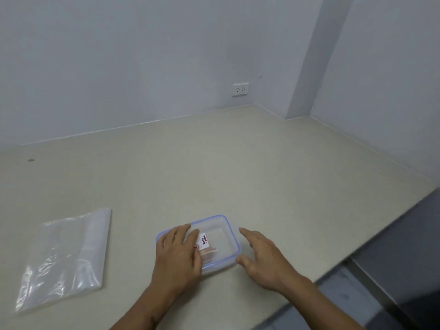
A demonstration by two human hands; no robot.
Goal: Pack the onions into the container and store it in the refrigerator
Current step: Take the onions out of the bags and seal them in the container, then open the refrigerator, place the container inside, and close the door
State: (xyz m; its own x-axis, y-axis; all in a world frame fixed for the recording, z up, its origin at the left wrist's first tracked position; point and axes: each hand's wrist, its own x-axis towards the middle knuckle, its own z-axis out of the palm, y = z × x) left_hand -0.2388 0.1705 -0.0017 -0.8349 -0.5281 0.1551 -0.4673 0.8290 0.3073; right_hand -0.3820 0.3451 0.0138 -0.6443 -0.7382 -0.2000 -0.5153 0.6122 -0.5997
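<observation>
"LOCK" in red on a white label (pixel 204 240) atop the container lid (pixel 223 231).

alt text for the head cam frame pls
Left hand rests flat on the lid of a clear, blue-rimmed container on a beige counter, right hand at its right edge. A clear plastic bag lies left.

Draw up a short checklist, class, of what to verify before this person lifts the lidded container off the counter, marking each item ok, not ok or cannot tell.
1. Lid on the container: ok, the blue-rimmed lid sits on top.
2. Side clips latched: cannot tell, too blurred.
3. Onions inside: cannot tell; only something pinkish shows through.
4. Left hand on the lid: ok, resting flat.
5. Right hand gripping: not ok, open beside the right end.
6. Plastic bag out of the way: ok, lying apart to the left.
</observation>
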